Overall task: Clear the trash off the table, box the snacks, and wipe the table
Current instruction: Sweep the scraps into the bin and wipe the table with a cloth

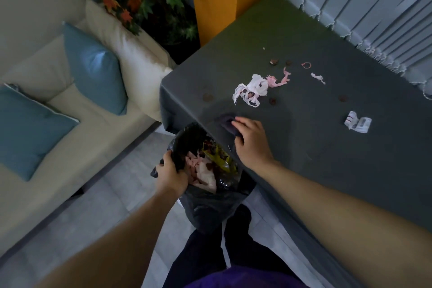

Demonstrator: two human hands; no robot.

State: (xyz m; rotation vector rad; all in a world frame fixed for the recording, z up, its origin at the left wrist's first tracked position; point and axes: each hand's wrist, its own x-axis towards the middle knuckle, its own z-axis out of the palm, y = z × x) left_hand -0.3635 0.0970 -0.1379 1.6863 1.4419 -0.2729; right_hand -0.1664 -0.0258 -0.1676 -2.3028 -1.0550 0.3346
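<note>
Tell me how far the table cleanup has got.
Partly done: a yellow wrapper and pink paper sit in the black trash bag, which the left hand holds at the table edge. In hand: the right hand grips a dark cloth. Left: torn tissue, a white wrapper and brown crumbs. No snack box shows.

One wide-angle view from the person's head looks forward and steeply down, close over both forearms. The left hand (171, 174) and right hand (251, 141) sit mid-frame, the bag (205, 206) between them; the table (327, 170) runs beyond the right hand, the sofa (46, 54) lies left of the left hand
</note>
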